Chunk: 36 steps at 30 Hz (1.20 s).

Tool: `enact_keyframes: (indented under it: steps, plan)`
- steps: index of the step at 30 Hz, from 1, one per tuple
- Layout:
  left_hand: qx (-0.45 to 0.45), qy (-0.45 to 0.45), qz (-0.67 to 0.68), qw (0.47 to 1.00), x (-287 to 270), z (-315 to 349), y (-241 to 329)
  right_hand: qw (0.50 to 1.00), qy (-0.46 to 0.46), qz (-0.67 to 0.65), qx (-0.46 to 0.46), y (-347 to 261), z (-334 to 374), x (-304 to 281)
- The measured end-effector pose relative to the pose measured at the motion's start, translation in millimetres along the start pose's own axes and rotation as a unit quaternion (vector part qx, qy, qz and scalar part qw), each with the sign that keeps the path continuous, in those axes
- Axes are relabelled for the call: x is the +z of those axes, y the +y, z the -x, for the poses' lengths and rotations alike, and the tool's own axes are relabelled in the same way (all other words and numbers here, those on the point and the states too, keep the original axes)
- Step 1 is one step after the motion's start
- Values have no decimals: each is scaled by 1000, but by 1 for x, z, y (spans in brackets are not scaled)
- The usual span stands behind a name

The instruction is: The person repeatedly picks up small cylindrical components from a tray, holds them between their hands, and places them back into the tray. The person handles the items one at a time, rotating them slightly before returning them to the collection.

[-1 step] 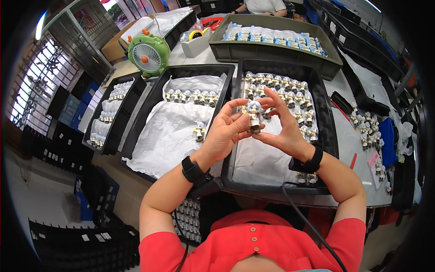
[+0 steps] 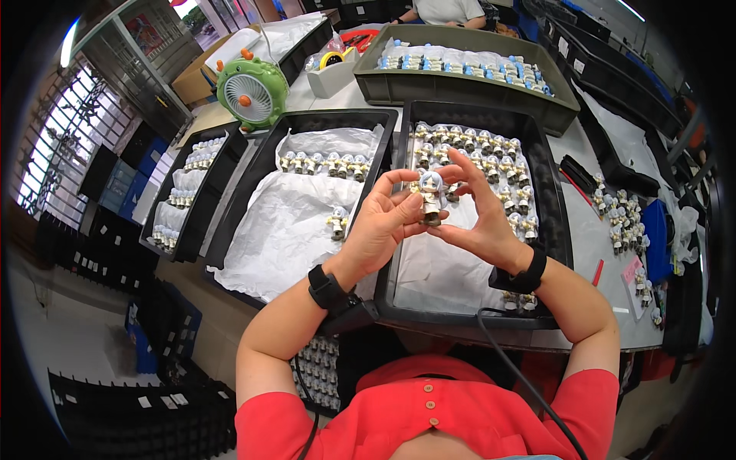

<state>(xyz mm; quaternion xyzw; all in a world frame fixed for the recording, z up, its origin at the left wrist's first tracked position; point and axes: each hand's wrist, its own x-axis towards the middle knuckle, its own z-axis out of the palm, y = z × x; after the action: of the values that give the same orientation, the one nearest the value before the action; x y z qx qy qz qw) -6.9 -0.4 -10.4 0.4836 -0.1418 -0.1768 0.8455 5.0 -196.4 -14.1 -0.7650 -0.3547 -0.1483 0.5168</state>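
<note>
Upright between my hands is a small figurine (image 2: 431,201) with pale blue hair, a white outfit and a dark base. My left hand (image 2: 380,224) pinches its left side with thumb and fingers. My right hand (image 2: 487,231) curves around the other side, its thumb at the base and its fingers up by the head. Below them lies a black tray (image 2: 563,230) lined with white paper, holding rows of similar figurines (image 2: 483,139). The neighbouring black tray (image 2: 257,161) on the left has one row near its far end and a single figurine (image 2: 337,222) on the paper.
A narrower black tray (image 2: 188,244) of figurines stands at far left. Behind are a green fan (image 2: 251,90), a tape dispenser (image 2: 331,77) and an olive bin (image 2: 460,96) with blue-topped figurines. Loose figurines (image 2: 625,218) cluster at right beside a blue container (image 2: 656,241). A person (image 2: 448,11) sits opposite.
</note>
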Motion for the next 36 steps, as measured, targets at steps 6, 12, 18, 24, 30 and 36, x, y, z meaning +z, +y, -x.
enact_keyframes:
  steps: [6,12,18,24,30,36]
  plan:
    - [-1,50,-88,995,5,1,-7,991,26,74,-105,-6,-1,3]
    - [30,4,-109,994,10,3,-8,980,33,113,-162,-5,-1,7]
    - [47,-36,-100,993,14,5,-4,983,42,108,-141,-5,-2,8]
    - [46,-57,-109,991,10,3,-5,986,41,101,-129,-3,-2,6]
    - [21,-54,-70,996,11,3,-2,992,33,83,-93,-5,-1,6]
    - [-18,-55,-45,997,9,3,-2,996,22,66,-62,-5,-2,1]
